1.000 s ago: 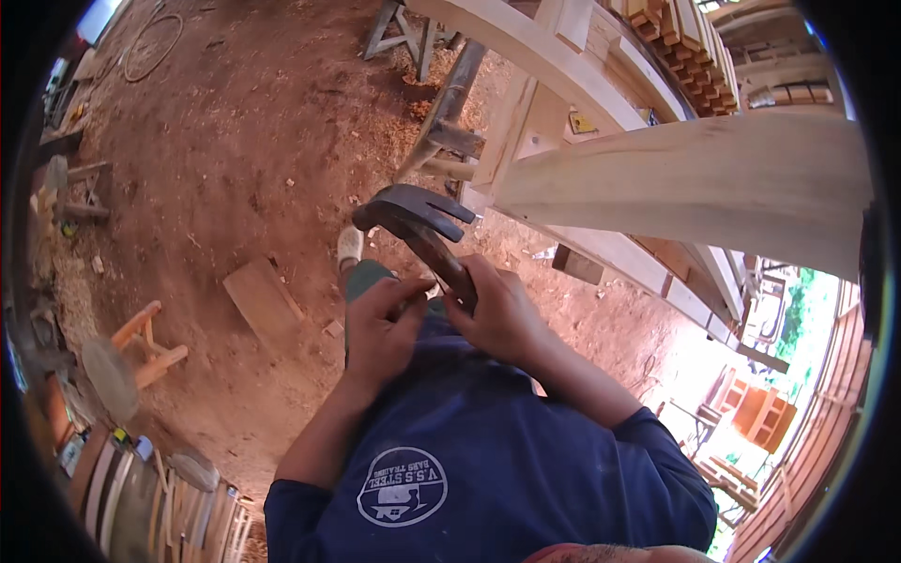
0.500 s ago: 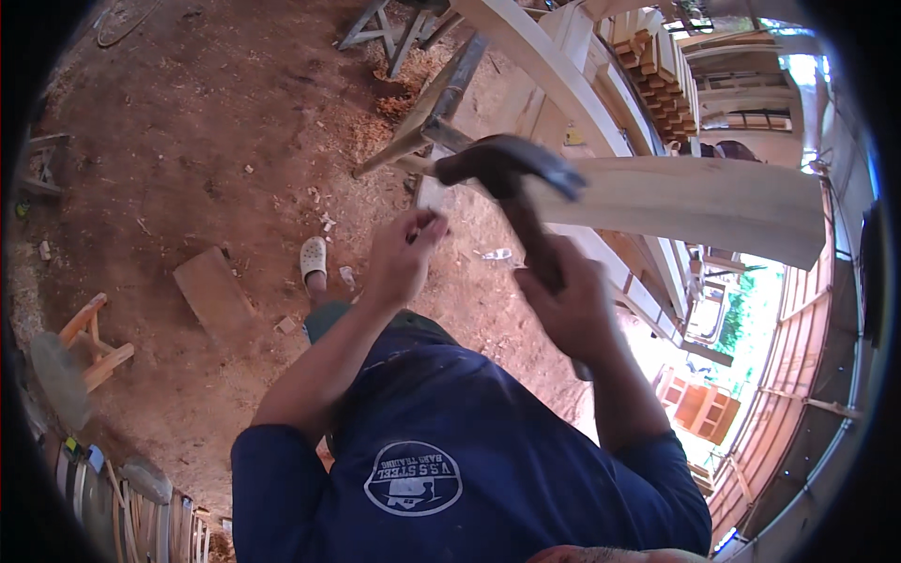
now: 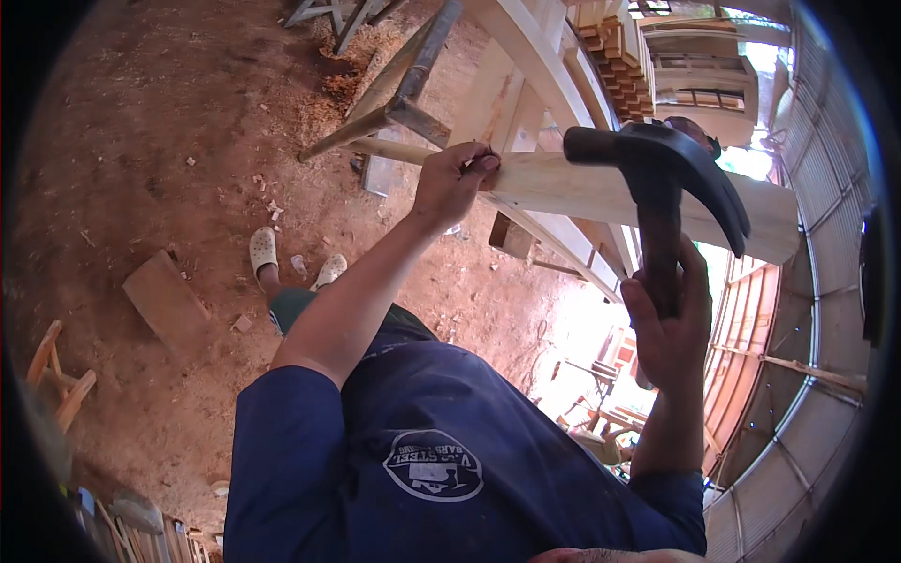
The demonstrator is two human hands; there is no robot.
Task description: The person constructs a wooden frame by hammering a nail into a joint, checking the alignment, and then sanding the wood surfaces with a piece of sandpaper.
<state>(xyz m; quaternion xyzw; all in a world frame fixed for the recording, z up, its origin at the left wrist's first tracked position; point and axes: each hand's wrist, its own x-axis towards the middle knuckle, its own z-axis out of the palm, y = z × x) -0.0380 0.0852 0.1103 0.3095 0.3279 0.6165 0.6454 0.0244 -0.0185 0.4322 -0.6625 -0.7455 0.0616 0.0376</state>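
My right hand (image 3: 671, 324) is wrapped round the handle of a claw hammer (image 3: 659, 206), held raised at the right with its dark head up and the claw curving to the right. A pale wooden plank (image 3: 568, 188) runs sideways behind the hammer, which hides part of it. At the plank's left end is my left hand (image 3: 449, 190), its thumb and fingers pinched together. Something small and dark shows at those fingertips, too small to name. Whether the fingers touch the plank I cannot tell.
A rough wooden trestle (image 3: 404, 103) stands beyond my left hand. Pale curved timbers (image 3: 535, 56) and stacked wood pieces (image 3: 610, 56) lie at the far right. A flat board (image 3: 167, 298) rests on the dirt floor, left of my feet. Wood shavings (image 3: 319, 117) are scattered about.
My right hand has moved right and the hammer is higher in view. My left hand has moved right and up to the plank's end. The view has shifted, and a second shoe now shows.
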